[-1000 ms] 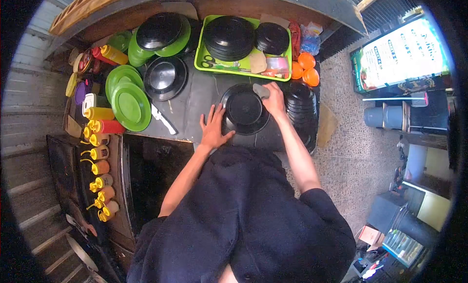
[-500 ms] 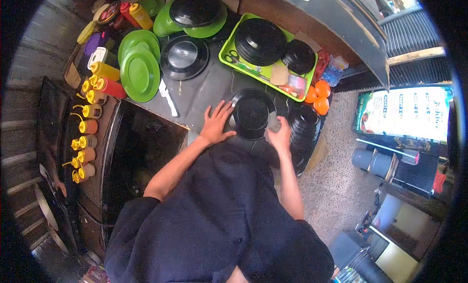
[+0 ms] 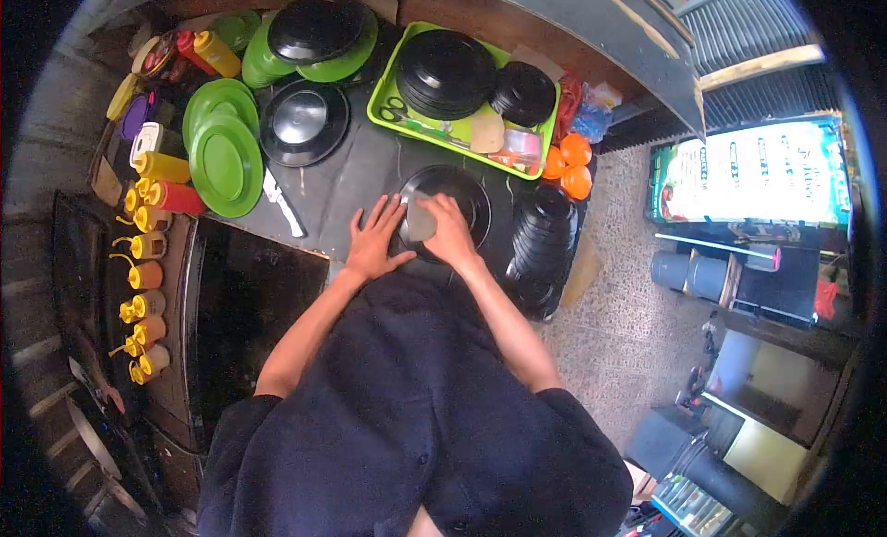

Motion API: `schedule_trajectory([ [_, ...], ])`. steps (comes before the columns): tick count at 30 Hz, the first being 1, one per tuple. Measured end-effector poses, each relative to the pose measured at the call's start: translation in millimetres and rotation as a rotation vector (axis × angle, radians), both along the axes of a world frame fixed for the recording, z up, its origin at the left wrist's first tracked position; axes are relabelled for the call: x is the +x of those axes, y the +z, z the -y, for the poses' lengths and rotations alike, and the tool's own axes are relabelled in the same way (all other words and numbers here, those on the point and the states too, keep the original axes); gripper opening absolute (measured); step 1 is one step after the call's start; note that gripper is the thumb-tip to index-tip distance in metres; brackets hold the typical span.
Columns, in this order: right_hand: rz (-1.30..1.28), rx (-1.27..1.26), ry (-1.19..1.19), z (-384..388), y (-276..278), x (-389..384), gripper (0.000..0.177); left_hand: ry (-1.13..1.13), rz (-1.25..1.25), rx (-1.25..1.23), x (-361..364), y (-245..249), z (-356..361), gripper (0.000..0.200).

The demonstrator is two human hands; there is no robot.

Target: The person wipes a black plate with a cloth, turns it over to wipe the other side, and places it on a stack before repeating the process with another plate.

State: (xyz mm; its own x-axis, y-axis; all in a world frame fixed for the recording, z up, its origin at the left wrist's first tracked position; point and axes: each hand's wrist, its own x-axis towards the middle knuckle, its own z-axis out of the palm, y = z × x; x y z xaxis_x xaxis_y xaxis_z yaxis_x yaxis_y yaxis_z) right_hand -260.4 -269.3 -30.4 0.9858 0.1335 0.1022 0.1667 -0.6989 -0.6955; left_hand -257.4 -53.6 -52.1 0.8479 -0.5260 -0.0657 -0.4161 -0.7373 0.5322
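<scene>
A round black plate (image 3: 469,204) lies on the dark counter (image 3: 356,181) in front of me. My left hand (image 3: 374,239) rests at the plate's left edge with its fingers spread and nothing held. Over the left part of the plate, my right hand (image 3: 447,230) grips a flat greyish piece (image 3: 419,221), its fingers closed on it. What the piece is made of cannot be made out. Black bowls (image 3: 542,232) stand stacked to the right of the plate. A knife with a white handle (image 3: 280,202) lies to the left.
A green tray (image 3: 382,119) holding black plates, scissors and small items sits behind. Green plates (image 3: 226,167), a black plate (image 3: 305,123) and sauce bottles (image 3: 146,247) are at the left. Orange cups (image 3: 576,181) stand at the back right.
My right hand has moved left across the plate with the greyish piece, closer to my left hand. The whole view has shifted, so the counter's things appear further left.
</scene>
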Motion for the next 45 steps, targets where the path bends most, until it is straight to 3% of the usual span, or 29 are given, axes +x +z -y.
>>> schedule_trajectory([
  [6, -0.201, 0.102, 0.139, 31, 11, -42, 0.046, -0.049, 0.048, 0.09, -4, -2, -4, 0.106],
  [10, -0.34, 0.165, 0.102, 55, 19, -40, 0.047, -0.051, 0.059, 0.103, -4, -7, -5, 0.105],
  [12, -0.269, 0.145, 0.065, 51, 20, -28, 0.046, -0.061, 0.067, 0.109, -3, -8, -4, 0.105],
  [14, -0.1, 0.088, -0.153, 30, 27, -9, 0.048, -0.058, 0.075, 0.111, -4, -8, -4, 0.106],
  [16, -0.011, 0.058, -0.153, 13, 21, 8, 0.05, -0.07, 0.074, 0.103, -4, -11, -3, 0.107],
  [18, 0.082, -0.249, -0.034, -7, 19, 26, 0.054, -0.07, 0.071, 0.161, -3, -13, -4, 0.107],
  [24, 0.095, -0.282, -0.06, 3, -4, 52, 0.049, -0.095, 0.097, 0.242, -3, -8, 1, 0.106],
  [26, 0.063, -0.347, -0.177, 24, -6, 57, 0.047, -0.08, 0.124, 0.239, -5, -6, 1, 0.107],
  [30, 0.002, -0.207, -0.334, 66, -12, 41, 0.048, -0.079, 0.174, 0.258, -5, -7, 1, 0.108],
  [34, -0.008, -0.243, -0.471, 63, -4, -3, 0.041, -0.082, 0.187, 0.247, -8, -8, 3, 0.105],
  [36, -0.197, -0.238, -0.544, 56, -3, -28, 0.038, -0.089, 0.201, 0.254, -7, -9, 3, 0.106],
  [40, -0.298, -0.146, -0.612, 35, 7, -72, 0.037, -0.095, 0.19, 0.208, -7, -10, 5, 0.105],
  [42, -0.368, -0.031, -0.573, 37, 13, -82, 0.042, -0.098, 0.156, 0.175, -7, -7, 6, 0.104],
  [43, -0.284, 0.006, -0.598, 42, 13, -83, 0.042, -0.086, 0.116, 0.136, -5, -5, 7, 0.102],
  [45, -0.383, 0.201, -0.696, 58, 15, -85, 0.035, -0.059, 0.03, 0.039, 1, -2, 9, 0.1],
])
